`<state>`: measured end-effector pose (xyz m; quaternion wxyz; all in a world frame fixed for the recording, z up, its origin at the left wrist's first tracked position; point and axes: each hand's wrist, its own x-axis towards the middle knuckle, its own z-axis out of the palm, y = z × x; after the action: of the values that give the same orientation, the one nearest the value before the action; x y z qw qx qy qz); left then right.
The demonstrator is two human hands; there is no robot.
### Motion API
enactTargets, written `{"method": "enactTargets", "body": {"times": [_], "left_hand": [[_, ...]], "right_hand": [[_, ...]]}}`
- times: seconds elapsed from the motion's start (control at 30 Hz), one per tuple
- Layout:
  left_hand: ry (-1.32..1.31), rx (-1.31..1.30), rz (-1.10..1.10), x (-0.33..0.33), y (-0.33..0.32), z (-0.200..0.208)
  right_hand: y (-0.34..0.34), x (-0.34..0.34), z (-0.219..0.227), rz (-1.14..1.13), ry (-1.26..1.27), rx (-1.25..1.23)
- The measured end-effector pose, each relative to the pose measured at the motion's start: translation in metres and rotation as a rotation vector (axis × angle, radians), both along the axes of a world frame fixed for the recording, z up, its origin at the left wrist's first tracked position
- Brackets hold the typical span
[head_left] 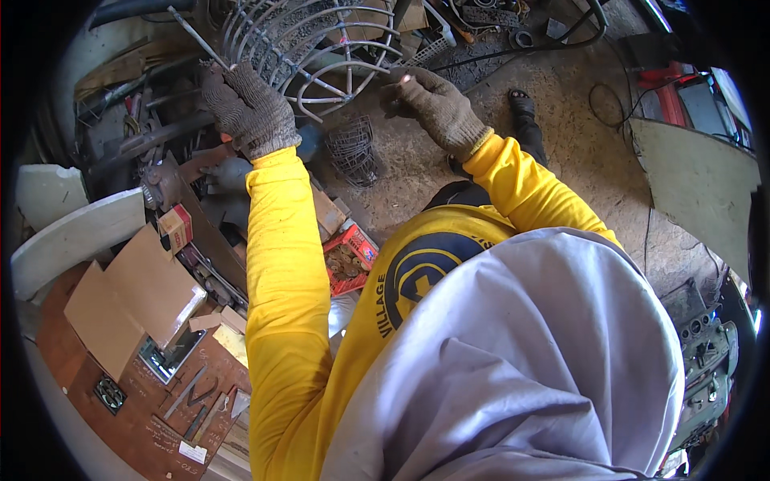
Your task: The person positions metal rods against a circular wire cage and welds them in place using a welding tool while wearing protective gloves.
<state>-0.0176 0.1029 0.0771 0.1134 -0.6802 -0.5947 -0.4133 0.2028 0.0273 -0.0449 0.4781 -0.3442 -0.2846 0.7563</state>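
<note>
A cage of curved metal rods [341, 40] stands before me, its rings joined by crossing bars. My left hand [255, 111], in a grey-brown knitted glove, is closed at the cage's left side. A thin metal rod [195, 34] runs up and left from its fingers. Something small and orange shows under that glove's lower edge. At the cage's right edge my right hand [437, 108], gloved alike, has its fingers curled together. A bright spot shows at its fingertips; what it holds, if anything, I cannot make out.
A dark wire basket [353, 152] stands on the concrete floor below the cage. A red box of small brown pieces [350, 258] lies near my left arm. Left is a brown table [148, 417] with cardboard and hand tools. Cables cross the floor; a pale panel [698, 184] stands right.
</note>
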Motion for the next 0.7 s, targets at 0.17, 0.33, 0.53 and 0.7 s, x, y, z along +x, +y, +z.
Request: {"method": "enactTargets", "body": {"times": [0.17, 0.33, 0.53, 0.7], "left_hand": [[-0.01, -0.004, -0.024, 0.003, 0.0, 0.002], [-0.037, 0.038, -0.038, 0.001, 0.0, -0.002], [-0.067, 0.003, -0.039, 0.003, -0.001, 0.001], [-0.011, 0.022, -0.026, 0.001, 0.001, 0.0]], "right_hand": [[0.015, -0.011, -0.003, -0.008, 0.519, -0.202], [0.028, -0.003, 0.028, -0.063, 0.047, -0.148], [0.017, 0.007, 0.051, -0.253, -0.855, 0.425], [0.023, 0.001, 0.048, -0.299, -1.239, 0.605]]}}
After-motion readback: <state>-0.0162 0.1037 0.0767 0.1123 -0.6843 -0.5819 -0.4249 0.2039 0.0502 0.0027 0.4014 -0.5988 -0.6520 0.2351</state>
